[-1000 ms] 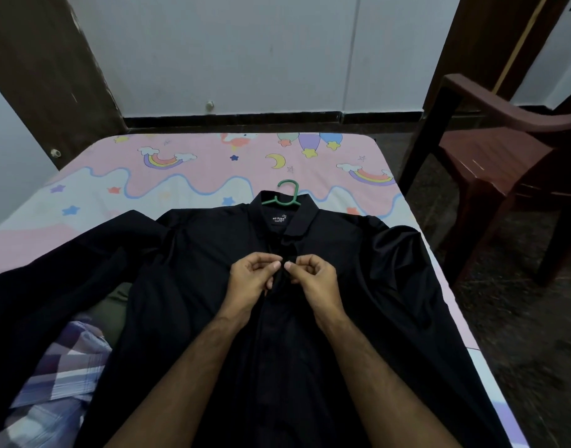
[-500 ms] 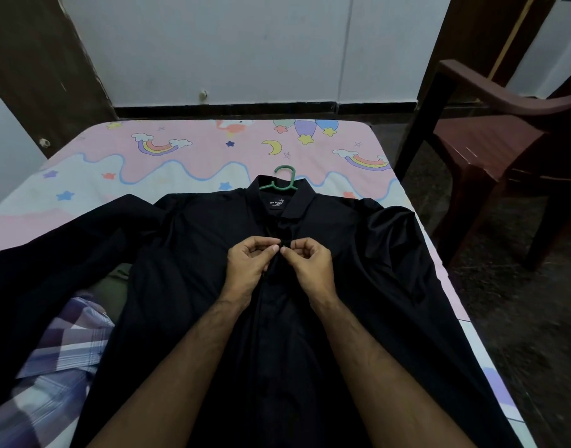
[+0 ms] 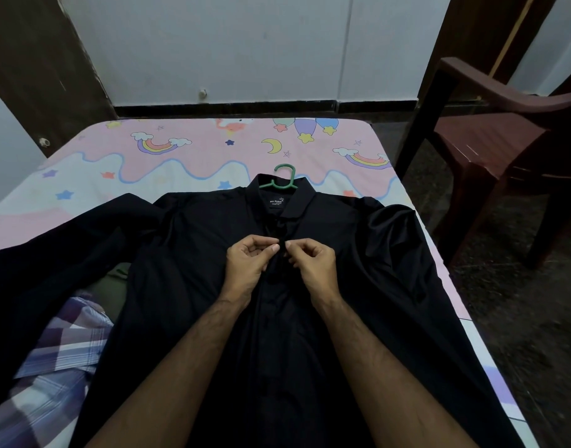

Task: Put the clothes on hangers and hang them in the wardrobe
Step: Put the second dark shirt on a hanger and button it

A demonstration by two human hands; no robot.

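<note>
Bed: one black shirt, one hanger, two pinching hands.

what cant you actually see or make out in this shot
All in the head view:
- green hanger: only its hook shows; the black shirt covers the rest.
- Button: hidden behind left hand and right hand.
- checked garment: partly under the shirt, cut off at the left edge.
- Wardrobe: not in view.
</note>
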